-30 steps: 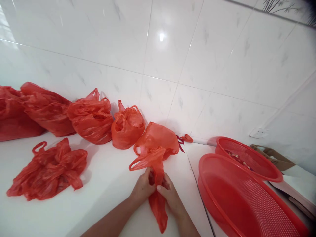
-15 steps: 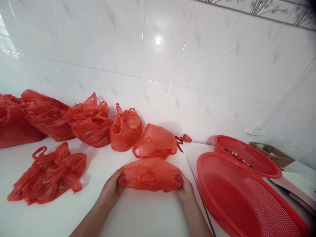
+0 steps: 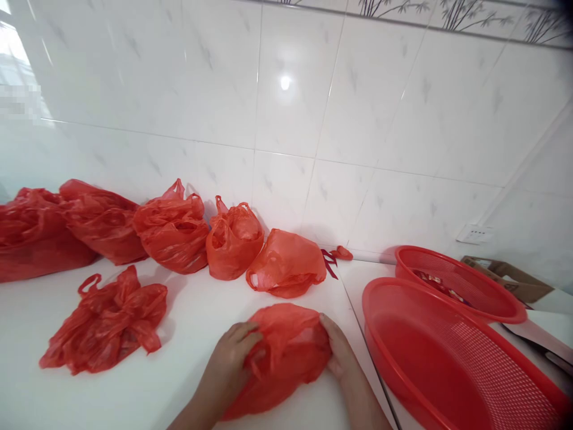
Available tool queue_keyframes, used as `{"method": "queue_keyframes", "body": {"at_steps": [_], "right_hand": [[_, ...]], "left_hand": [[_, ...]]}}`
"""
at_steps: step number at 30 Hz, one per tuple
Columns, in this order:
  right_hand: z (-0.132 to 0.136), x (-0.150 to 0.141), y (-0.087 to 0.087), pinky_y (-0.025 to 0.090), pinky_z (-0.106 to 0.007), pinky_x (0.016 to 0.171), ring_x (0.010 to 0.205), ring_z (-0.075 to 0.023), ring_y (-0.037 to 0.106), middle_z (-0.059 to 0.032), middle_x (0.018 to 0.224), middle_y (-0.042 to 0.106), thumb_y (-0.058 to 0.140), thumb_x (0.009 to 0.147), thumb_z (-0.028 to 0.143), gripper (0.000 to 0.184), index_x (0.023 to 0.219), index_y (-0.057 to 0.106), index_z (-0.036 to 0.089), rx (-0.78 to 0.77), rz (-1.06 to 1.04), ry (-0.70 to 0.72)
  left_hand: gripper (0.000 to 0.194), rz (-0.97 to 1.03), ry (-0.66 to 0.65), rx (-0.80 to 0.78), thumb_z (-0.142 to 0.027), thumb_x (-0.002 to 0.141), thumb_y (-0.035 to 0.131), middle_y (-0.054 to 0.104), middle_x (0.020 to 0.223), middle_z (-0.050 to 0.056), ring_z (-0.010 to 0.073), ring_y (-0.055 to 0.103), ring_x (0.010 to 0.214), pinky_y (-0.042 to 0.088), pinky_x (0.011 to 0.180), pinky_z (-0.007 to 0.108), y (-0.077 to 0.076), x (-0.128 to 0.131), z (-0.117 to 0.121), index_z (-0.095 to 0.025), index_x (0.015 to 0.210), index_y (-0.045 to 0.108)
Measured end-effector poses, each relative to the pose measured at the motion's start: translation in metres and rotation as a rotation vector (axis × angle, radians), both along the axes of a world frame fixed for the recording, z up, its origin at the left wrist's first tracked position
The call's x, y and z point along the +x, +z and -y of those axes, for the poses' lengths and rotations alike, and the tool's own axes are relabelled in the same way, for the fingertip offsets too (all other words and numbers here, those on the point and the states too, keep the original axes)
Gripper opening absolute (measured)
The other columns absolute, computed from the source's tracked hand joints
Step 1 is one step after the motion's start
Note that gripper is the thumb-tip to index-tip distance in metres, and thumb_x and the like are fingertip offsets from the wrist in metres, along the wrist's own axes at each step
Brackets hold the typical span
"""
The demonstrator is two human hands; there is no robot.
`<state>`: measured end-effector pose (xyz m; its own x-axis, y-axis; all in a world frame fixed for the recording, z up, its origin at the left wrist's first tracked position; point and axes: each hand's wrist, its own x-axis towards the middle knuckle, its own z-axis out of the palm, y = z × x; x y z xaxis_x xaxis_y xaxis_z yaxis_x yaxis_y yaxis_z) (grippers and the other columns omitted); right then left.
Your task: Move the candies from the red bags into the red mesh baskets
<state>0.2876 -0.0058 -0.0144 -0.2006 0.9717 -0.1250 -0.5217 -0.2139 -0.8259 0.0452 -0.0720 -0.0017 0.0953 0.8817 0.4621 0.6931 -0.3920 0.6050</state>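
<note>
A thin red plastic bag (image 3: 290, 352) lies on the white table between my hands, its contents hidden. My left hand (image 3: 235, 358) is closed on the bag's left side, fingers gripping a gathered fold of plastic. At the opposite end, my right hand (image 3: 335, 346) holds the bag's edge, thumb and fingers wrapped round it. Just behind stands another red plastic bag (image 3: 290, 263), slumped against the wall. Off to the left rests a crumpled red plastic bag (image 3: 111, 322) with a loop handle sticking up.
Several filled red bags (image 3: 174, 233) line the tiled wall on the left. On the right stand a large red plastic basket (image 3: 416, 352) and a second red basket (image 3: 461, 280) with small wrapped items inside. Behind them is a cardboard box (image 3: 514, 278). A dark red ribbon (image 3: 330, 263) lies near the wall.
My left hand has moved inward over the bag and bunched its left side. The bag has come nearer to me and spread toward the front. The view has shifted slightly left and up.
</note>
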Motion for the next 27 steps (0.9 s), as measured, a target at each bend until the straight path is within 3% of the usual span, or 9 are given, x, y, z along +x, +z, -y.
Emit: {"method": "queue_keyframes", "body": {"at_steps": [3,5,9,12,16,18,22,25,27], "right_hand": [[0.003,0.003,0.004,0.048,-0.027,0.064,0.066,-0.0152,0.058,0.0002,0.072,0.063,0.068,0.073,0.044,0.028,0.076,0.059,0.018,0.029,0.011,-0.071],[0.001,0.006,0.004,0.046,-0.024,0.059,0.062,-0.0135,0.055,0.0022,0.069,0.060,0.071,0.071,0.042,0.027,0.077,0.058,0.018,0.051,0.057,-0.161],[-0.006,0.010,0.003,0.046,-0.026,0.061,0.069,-0.0160,0.057,0.0004,0.080,0.062,0.071,0.068,0.043,0.034,0.090,0.059,0.020,0.091,0.267,-0.292],[-0.001,0.012,0.012,0.047,-0.034,0.077,0.089,-0.0222,0.058,-0.0053,0.102,0.062,0.067,0.070,0.046,0.039,0.100,0.061,0.021,0.215,0.545,-0.413],[0.036,-0.003,0.039,0.036,-0.044,0.097,0.106,-0.0265,0.051,-0.0092,0.109,0.059,0.059,0.078,0.039,0.027,0.099,0.062,0.021,0.601,0.959,-0.728],[0.059,-0.020,0.048,0.040,-0.041,0.090,0.095,-0.0245,0.054,-0.0080,0.097,0.062,0.054,0.083,0.033,0.017,0.093,0.063,0.022,0.740,0.980,-0.674],[0.071,-0.050,0.038,0.044,-0.031,0.067,0.071,-0.0188,0.056,-0.0041,0.082,0.063,0.045,0.086,0.024,0.020,0.086,0.065,0.026,0.802,1.061,-0.229],[0.051,-0.040,0.016,0.035,-0.029,0.052,0.054,-0.0165,0.050,-0.0050,0.073,0.061,0.047,0.078,0.016,0.019,0.075,0.064,0.023,0.621,1.358,-0.250],[0.038,-0.022,0.005,0.032,-0.029,0.051,0.050,-0.0164,0.048,-0.0050,0.065,0.060,0.050,0.071,0.013,0.016,0.066,0.063,0.021,0.568,1.487,-0.266]], "left_hand": [[0.015,0.368,0.155,-0.273,-0.020,0.078,0.048,0.060,0.064,-0.001,0.0163,0.053,0.059,0.039,0.056,0.026,0.003,0.006,-0.003,-0.022,0.065,0.056],[0.014,0.622,0.214,-0.375,-0.025,0.078,0.049,0.055,0.058,-0.004,0.0130,0.047,0.052,0.034,0.051,0.023,0.002,0.007,-0.003,-0.021,0.065,0.051],[0.017,1.015,0.137,-0.527,-0.031,0.075,0.055,0.046,0.050,-0.007,0.0088,0.036,0.041,0.025,0.043,0.020,0.003,0.010,0.000,-0.021,0.065,0.046],[0.023,1.132,0.140,-0.549,-0.038,0.072,0.061,0.049,0.050,-0.006,0.0086,0.041,0.041,0.027,0.043,0.020,0.008,0.011,0.004,-0.020,0.064,0.049],[0.027,1.133,0.176,-0.533,-0.043,0.071,0.064,0.062,0.064,0.000,0.0137,0.057,0.054,0.038,0.050,0.022,0.013,0.016,0.008,-0.017,0.071,0.058],[0.026,1.121,0.166,-0.557,-0.042,0.072,0.063,0.067,0.076,0.003,0.0155,0.061,0.063,0.042,0.054,0.023,0.013,0.023,0.009,-0.017,0.075,0.060],[0.022,1.189,0.039,-0.670,-0.039,0.073,0.064,0.069,0.093,0.006,0.0177,0.063,0.077,0.050,0.066,0.029,0.015,0.028,0.011,-0.018,0.078,0.058],[0.025,1.252,-0.029,-0.681,-0.040,0.074,0.063,0.070,0.086,0.007,0.0189,0.064,0.075,0.051,0.073,0.034,0.018,0.005,0.007,-0.016,0.075,0.056],[0.026,1.274,0.047,-0.578,-0.040,0.075,0.059,0.069,0.081,0.008,0.0200,0.064,0.077,0.050,0.078,0.035,0.020,-0.019,0.001,-0.015,0.074,0.057]]}}
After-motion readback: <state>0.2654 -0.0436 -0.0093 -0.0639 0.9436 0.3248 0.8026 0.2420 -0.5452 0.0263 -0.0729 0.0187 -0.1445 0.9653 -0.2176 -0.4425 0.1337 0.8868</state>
